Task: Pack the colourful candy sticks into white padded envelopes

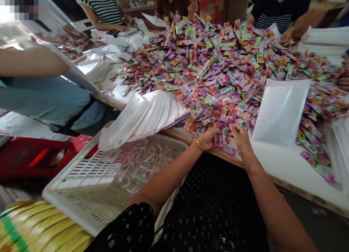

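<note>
The place looked like a packing workshop, and not a home. One big table (280, 166) carried a large heap of small bright packets (212, 68) around twelve o'clock. White envelopes (147, 115) lay in piles at nine and at three o'clock. Several workers (99, 8) were around this table, from ten to two o'clock. Cartons (214, 6) stood behind the heap, and a crate (77, 199) was at half past seven.

No txt, brand or no. legible for sure. Sachets (212, 74) heaped on the tabletop (275, 161) are printed, many w/ barcode-type blocks (261, 53), but digits & wording too sm./blurry to read. Red carton (211, 12) at back, nr top of view, has lg. pale lettering, also unreadable.
</note>
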Tool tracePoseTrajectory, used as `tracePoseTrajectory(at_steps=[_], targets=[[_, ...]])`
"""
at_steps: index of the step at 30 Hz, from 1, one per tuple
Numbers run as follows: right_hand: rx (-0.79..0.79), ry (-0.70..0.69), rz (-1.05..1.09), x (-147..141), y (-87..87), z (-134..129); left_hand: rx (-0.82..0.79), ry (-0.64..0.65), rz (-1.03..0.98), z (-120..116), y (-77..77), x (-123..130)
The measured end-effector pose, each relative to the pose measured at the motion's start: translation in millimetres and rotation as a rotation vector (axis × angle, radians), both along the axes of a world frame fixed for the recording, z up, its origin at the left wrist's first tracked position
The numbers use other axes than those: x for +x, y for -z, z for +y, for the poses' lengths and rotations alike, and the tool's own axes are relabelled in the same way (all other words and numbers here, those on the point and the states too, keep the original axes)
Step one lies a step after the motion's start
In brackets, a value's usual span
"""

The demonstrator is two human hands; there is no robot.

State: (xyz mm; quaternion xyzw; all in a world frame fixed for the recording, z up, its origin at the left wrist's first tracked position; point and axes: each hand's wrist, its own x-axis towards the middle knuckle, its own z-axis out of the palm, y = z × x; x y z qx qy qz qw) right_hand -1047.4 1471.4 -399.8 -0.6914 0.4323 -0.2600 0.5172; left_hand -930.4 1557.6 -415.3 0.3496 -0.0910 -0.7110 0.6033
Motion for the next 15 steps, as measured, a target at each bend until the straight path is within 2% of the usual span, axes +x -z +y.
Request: tracePoseTrajectory(at_steps=[3,5,7,9,12,15], targets=[[-0.211,-0.048,0.070,0.0,-2.6,-10.2,-0.064,-0.067,-0.092,3.8,-6.0,-9.5],[-0.311,-0.180,0.116,-6.6,-3.9,-12.8,-0.044,-0.126,-0.170,8.0,-10.8,-6.5],[-0.325,-0.324,0.223,-15.2,-5.7,-11.6,0.006,-0.198,-0.209,13.5,-16.3,5.6],[-0.352,-0.436,0.438,-22.4,-7.3,-5.9,0.020,-0.262,-0.239,19.6,-21.2,21.9],[-0.464,-0.572,0.781,-27.4,-8.8,7.6,0.039,-0.267,-0.391,26.9,-23.9,38.5],[-0.466,-0.638,0.905,-27.6,-10.3,11.3,0.140,-0.239,-0.586,28.7,-21.0,39.1]])
